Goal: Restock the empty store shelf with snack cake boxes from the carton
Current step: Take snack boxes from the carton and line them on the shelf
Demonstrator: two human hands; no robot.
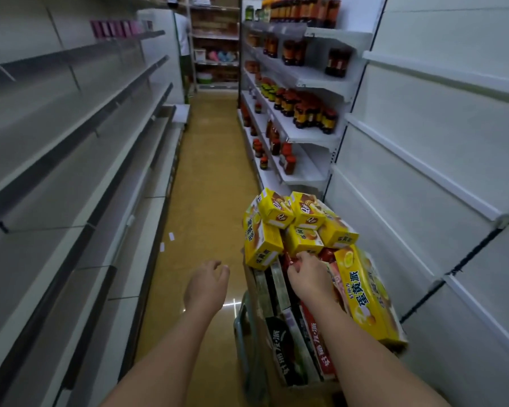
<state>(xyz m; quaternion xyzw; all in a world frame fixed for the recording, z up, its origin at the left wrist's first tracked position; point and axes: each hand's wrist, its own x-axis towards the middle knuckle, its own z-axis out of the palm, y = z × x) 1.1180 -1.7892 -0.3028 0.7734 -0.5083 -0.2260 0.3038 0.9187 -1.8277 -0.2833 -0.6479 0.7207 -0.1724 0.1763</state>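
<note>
Right hand [307, 274] fingers pinch a red box [325, 255] amid yellow boxes [279, 212] in the carton [254, 292]. Left hand [207, 284] hovers over floor [206, 177], fingers loosely apart.

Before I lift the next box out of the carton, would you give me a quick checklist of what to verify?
1. Right hand has a grip on a box: cannot tell; its fingers curl at a red pack in the carton, hold unclear.
2. Left hand free to help: ok; it hangs open over the floor, holding nothing.
3. Yellow boxes piled on top stable: not ok; they lie tilted and heaped.
4. Large yellow box secure: not ok; it leans over the carton's right edge.
5. Shelf space available: ok; the left shelves look bare.
</note>
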